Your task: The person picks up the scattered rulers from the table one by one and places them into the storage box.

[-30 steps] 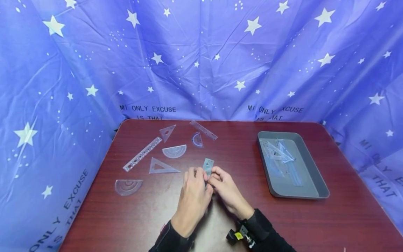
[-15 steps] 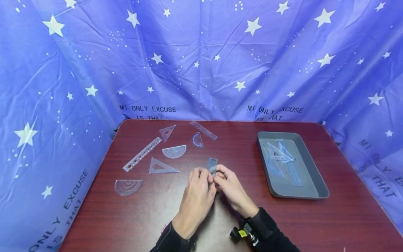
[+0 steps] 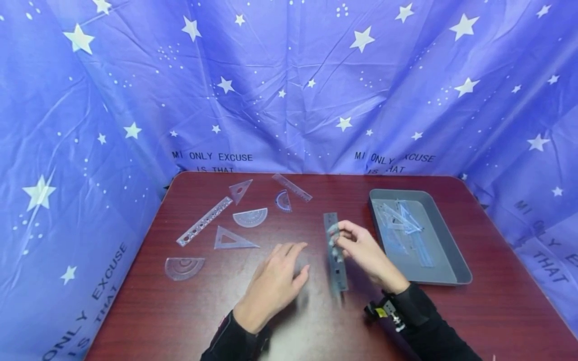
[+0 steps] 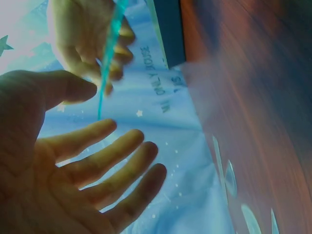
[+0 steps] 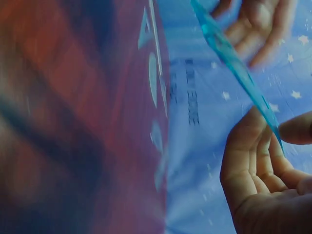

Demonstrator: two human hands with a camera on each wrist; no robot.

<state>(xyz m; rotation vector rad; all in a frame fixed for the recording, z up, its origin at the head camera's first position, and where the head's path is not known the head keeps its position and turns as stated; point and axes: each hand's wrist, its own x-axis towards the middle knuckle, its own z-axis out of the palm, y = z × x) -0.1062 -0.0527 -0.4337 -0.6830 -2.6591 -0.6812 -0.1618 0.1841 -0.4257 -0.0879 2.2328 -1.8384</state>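
In my head view, the right hand point(image 3: 365, 250) pinches a ruler point(image 3: 337, 276) between thumb and fingers. The ruler is apart from the left hand point(image 3: 275, 286), between it and the tray point(image 3: 444, 258); its lower end is blurred. I read the left grip as wide: fingers extended, thumb spread. A set square point(image 3: 220, 243) lies on the table point(image 3: 153, 316) near those fingers.

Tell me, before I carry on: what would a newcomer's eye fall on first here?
Probably the starry blue-violet curtain, spread behind the table. Next, the ruler, pinched by the right hand between the open left hand and the gray tray. Then the clear protractors and set squares scattered on the table's left side.
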